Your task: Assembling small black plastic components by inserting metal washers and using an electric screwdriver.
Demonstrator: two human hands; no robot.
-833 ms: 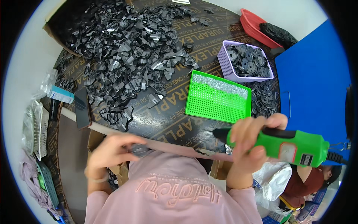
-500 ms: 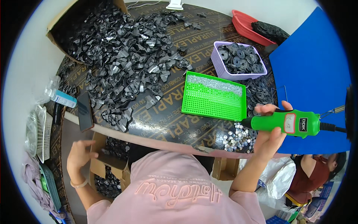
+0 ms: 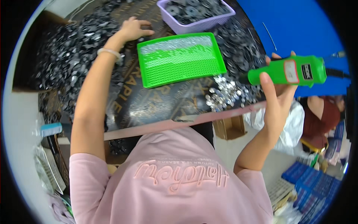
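A green electric screwdriver (image 3: 270, 72) lies level in my right hand (image 3: 278, 84), its dark tip pointing left above the table edge. My left hand (image 3: 135, 30) reaches over the far part of the table, fingers stretched out and apart, with nothing visible in them. It is between a wide pile of black plastic parts (image 3: 80, 56) and a green perforated tray (image 3: 182, 79). Small silvery pieces (image 3: 179, 43) fill the tray's far side. Shiny round metal pieces (image 3: 225, 93) lie loose between tray and screwdriver. A purple basket (image 3: 201, 27) of black discs stands behind the tray.
More black discs (image 3: 240, 48) lie right of the tray. A blue board (image 3: 257, 18) borders the table there. A cardboard box (image 3: 231, 127) and a white plastic bag (image 3: 292, 128) are below the edge. Another person (image 3: 322, 115) is at far right; a blue-labelled bottle (image 3: 51, 129) at left.
My left hand has gone from beside the table's near edge to the far side, by the tray. My view has shifted and turned. The screwdriver stays in my right hand.
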